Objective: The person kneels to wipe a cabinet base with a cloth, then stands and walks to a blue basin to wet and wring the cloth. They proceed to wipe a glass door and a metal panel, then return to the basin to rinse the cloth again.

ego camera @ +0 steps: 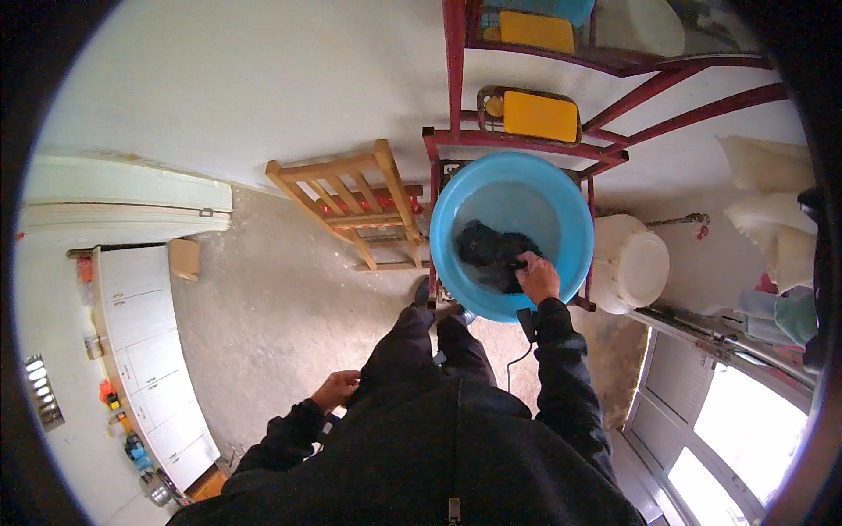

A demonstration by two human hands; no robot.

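Observation:
A round blue plastic basin point(577, 263) rests on a dark red metal stand point(526, 141) and holds water. A dark, wet piece of cloth point(490, 250) lies bunched in the basin, towards its near left side. My right hand point(539, 277) reaches over the near rim, its fingers pinching an edge of the cloth. Away from the basin, my left hand point(337, 389) hangs beside my left thigh, its fingers partly hidden; whether they are closed cannot be told. A dark device with a cable point(527, 325) hangs at my right wrist.
A wooden slatted chair point(348, 197) stands left of the basin, a lidded white bucket point(641, 271) right of it. Above, a wire rack holds a yellow block point(541, 117) below a mirror. White cabinets point(151, 355) line the left wall; a glazed door point(743, 434) is at lower right.

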